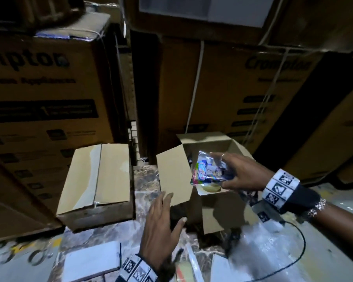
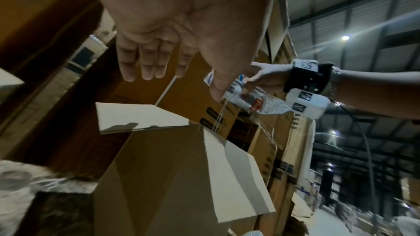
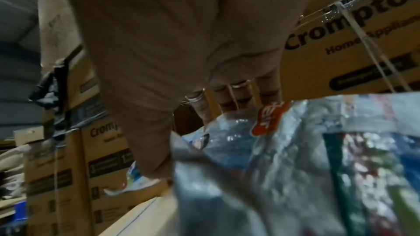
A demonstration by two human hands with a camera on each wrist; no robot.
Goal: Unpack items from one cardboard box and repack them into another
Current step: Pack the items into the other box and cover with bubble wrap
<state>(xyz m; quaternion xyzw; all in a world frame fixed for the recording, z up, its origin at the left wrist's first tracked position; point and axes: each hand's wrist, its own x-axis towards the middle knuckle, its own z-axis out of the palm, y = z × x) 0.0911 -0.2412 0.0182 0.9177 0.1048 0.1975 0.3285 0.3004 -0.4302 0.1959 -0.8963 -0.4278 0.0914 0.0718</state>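
The right hand point(image 1: 243, 173) is reaching in from the right, palm turned leftward, its fingers point(image 3: 229, 100) and thumb curling round a crinkly clear plastic packet with bright printed contents point(image 1: 209, 173) and gripping it. The packet is hanging above the mouth of the open brown cardboard box point(image 1: 212, 208), whose left flap point(image 1: 174, 178) is folding outward. The left hand point(image 1: 161, 226) is stretching forward, back upward, fingers point(image 2: 145, 64) straight and spread, holding nothing; its fingertips are lying at the lower edge of that flap, though contact is not clear. A second, closed brown cardboard box point(image 1: 96, 186) is sitting to the left, apart from the open one, both on the mottled marble-patterned counter point(image 1: 145, 186).

The head view is giving the layout of both boxes and showing tall printed cartons point(image 1: 39, 88) stacked behind. The left wrist view is showing the open palm from beneath, with the right hand and packet beyond it above the box flaps, and a corrugated roof with lamps point(image 2: 345, 37). The right wrist view is showing rings point(image 3: 195, 97) on the gripping fingers and a red label point(image 3: 268, 119) on the packet.
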